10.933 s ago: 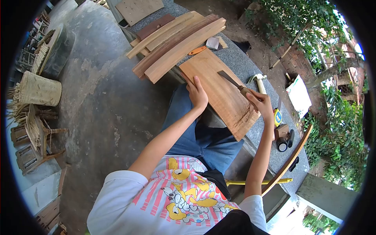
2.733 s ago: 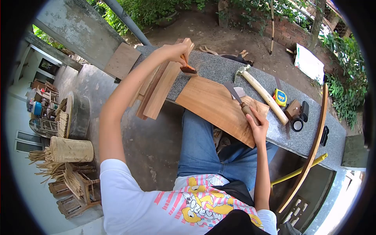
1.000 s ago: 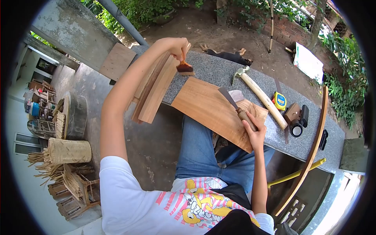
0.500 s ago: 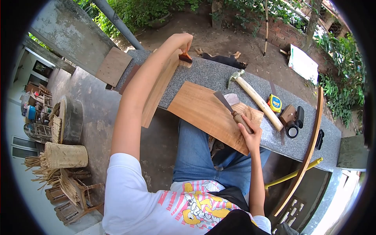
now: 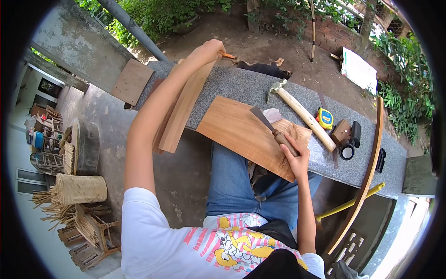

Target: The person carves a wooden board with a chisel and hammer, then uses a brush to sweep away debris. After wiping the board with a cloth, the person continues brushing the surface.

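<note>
My left hand (image 5: 209, 52) is closed around a brush (image 5: 228, 56) at the far edge of the granite slab. Only its orange part sticks out past the fingers; the bristles are hidden. Beneath the left forearm lies a long wooden plank (image 5: 186, 109). My right hand (image 5: 297, 158) grips the wooden handle of a chisel (image 5: 264, 120), its dark blade angled up and left. Under the chisel a wide brown board (image 5: 237, 132) lies across the slab's near edge, over my lap. A pale lump or folded piece (image 5: 272, 115) sits by the blade.
On the granite slab (image 5: 246, 83) lie a hammer (image 5: 302, 111), a yellow tape measure (image 5: 325, 119), a wooden block (image 5: 341, 131) and a black round item (image 5: 346, 151). A curved wooden strip (image 5: 367, 186) crosses its right end. A dog (image 5: 267, 69) lies beyond.
My left hand has shifted slightly and turned the brush; its dark head and bristles, visible before, are now out of sight. The right hand and chisel stay nearly still.
</note>
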Tool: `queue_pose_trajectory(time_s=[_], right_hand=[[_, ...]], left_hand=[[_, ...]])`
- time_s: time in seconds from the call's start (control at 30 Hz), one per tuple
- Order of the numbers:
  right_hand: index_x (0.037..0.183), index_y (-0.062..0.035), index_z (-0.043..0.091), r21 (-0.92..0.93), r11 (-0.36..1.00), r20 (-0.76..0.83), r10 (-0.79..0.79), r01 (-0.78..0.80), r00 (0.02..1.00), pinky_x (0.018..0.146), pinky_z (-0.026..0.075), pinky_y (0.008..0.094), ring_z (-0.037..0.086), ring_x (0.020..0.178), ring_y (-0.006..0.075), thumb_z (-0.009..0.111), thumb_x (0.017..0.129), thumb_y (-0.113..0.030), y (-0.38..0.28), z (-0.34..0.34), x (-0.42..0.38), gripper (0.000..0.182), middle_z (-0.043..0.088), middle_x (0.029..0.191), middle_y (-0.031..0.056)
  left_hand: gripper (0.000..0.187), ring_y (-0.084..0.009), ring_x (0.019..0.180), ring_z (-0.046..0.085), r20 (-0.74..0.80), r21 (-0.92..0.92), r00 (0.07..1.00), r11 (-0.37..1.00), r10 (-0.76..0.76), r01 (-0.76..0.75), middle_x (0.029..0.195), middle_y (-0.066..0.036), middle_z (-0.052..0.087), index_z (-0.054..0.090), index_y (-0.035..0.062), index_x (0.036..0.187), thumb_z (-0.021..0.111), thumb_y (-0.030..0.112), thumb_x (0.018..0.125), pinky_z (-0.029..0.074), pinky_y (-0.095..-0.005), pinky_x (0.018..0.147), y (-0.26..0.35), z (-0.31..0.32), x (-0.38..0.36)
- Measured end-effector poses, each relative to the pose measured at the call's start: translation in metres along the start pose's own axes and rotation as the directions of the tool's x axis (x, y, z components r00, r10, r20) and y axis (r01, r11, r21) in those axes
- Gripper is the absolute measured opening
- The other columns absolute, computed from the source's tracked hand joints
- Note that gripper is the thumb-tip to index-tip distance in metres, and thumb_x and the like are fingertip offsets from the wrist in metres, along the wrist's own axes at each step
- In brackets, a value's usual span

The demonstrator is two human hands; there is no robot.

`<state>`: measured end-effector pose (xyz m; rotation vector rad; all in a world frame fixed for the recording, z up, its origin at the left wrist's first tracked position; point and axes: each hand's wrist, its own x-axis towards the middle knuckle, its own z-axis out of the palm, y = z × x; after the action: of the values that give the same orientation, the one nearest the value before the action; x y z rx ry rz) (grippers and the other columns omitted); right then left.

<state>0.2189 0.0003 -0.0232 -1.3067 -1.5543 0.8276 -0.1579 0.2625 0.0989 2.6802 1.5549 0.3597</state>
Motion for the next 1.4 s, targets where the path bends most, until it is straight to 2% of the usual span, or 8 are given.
queue_pose_trajectory(time_s=[0.13,0.3,0.4,0.7,0.77,0.87,1.2,1.4], right_hand=[[0.112,-0.002,0.071,0.021,0.999,0.025,0.04,-0.041,0.999,0.079,0.05,0.0309,0.066,0.081,0.0212,0.079,0.08,-0.017,-0.007,-0.002,0.001,0.037,0.072,0.091,0.0156],[0.112,-0.0021,0.071,0.02,1.0,0.025,0.022,-0.023,0.999,0.079,0.049,0.0309,0.066,0.08,0.0212,0.079,0.08,-0.017,-0.005,0.001,-0.001,0.037,0.072,0.089,0.0153],[0.112,-0.0026,0.071,0.004,0.998,-0.013,-0.065,0.065,0.998,0.075,0.049,0.0307,0.065,0.077,0.0206,0.078,0.08,-0.017,-0.001,0.0,0.003,0.036,0.071,0.085,0.0143],[0.114,-0.0037,0.071,-0.008,1.0,0.041,0.031,-0.03,0.999,0.078,0.048,0.0278,0.064,0.079,0.0166,0.078,0.08,-0.016,-0.008,-0.002,0.001,0.036,0.072,0.092,0.0138],[0.113,-0.0032,0.071,-0.002,1.0,0.024,-0.003,0.003,1.0,0.075,0.049,0.0286,0.064,0.075,0.0178,0.079,0.08,-0.016,-0.008,-0.001,0.002,0.036,0.071,0.087,0.0139],[0.113,-0.0034,0.071,-0.009,1.0,0.029,0.007,-0.007,1.0,0.075,0.049,0.0287,0.064,0.076,0.018,0.079,0.08,-0.016,-0.009,-0.002,0.0,0.036,0.071,0.088,0.014],[0.115,-0.0037,0.07,-0.001,1.0,0.035,0.019,-0.019,0.999,0.082,0.049,0.0277,0.066,0.085,0.0156,0.078,0.081,-0.016,-0.003,0.0,0.0,0.037,0.073,0.096,0.0142],[0.116,-0.0046,0.07,-0.021,1.0,0.044,0.022,-0.021,0.999,0.086,0.049,0.028,0.067,0.091,0.0161,0.078,0.082,-0.017,-0.003,-0.002,0.0,0.037,0.073,0.101,0.0145]], left_hand=[[0.03,-0.019,0.076,0.071,0.604,-0.077,0.795,0.988,-0.061,0.134,0.087,-0.011,0.074,0.075,0.0044,0.102,0.076,0.002,0.072,0.054,-0.0329,0.065,0.024,-0.037,0.0],[0.023,-0.0235,0.08,0.071,0.468,0.031,0.881,0.997,-0.074,0.067,0.088,-0.014,0.073,0.074,0.0008,0.097,0.074,0.004,0.074,0.053,-0.0344,0.065,0.013,-0.01,0.023],[0.023,-0.0249,0.081,0.07,0.043,0.199,0.998,0.979,0.046,-0.053,0.089,-0.017,0.072,0.073,-0.0003,0.097,0.074,0.005,0.075,0.054,-0.0346,0.069,-0.008,0.02,0.036],[0.028,-0.0131,0.075,0.068,0.665,-0.21,0.747,0.955,-0.017,0.208,0.086,-0.007,0.074,0.075,0.0058,0.105,0.076,0.01,0.078,0.051,-0.0278,0.06,0.035,-0.02,0.023],[0.028,-0.0148,0.076,0.068,0.632,-0.182,0.775,0.966,-0.028,0.184,0.087,-0.008,0.074,0.075,0.0045,0.105,0.076,0.009,0.077,0.052,-0.0286,0.063,0.023,-0.012,0.03],[0.027,-0.0212,0.083,0.071,0.185,-0.043,0.981,0.996,-0.064,0.073,0.093,-0.011,0.074,0.074,0.003,0.103,0.076,0.008,0.076,0.054,-0.0341,0.07,-0.017,0.017,0.047],[0.025,-0.031,0.084,0.07,0.495,-0.133,0.86,0.968,-0.119,0.211,0.092,-0.019,0.072,0.073,-0.0004,0.101,0.074,0.004,0.077,0.054,-0.0383,0.076,0.017,-0.014,0.03],[0.026,-0.0323,0.089,0.065,-0.141,-0.003,0.987,0.997,-0.072,0.073,0.096,-0.018,0.067,0.07,0.0016,0.109,0.069,0.014,0.086,0.05,-0.0374,0.077,-0.017,0.017,0.017]])
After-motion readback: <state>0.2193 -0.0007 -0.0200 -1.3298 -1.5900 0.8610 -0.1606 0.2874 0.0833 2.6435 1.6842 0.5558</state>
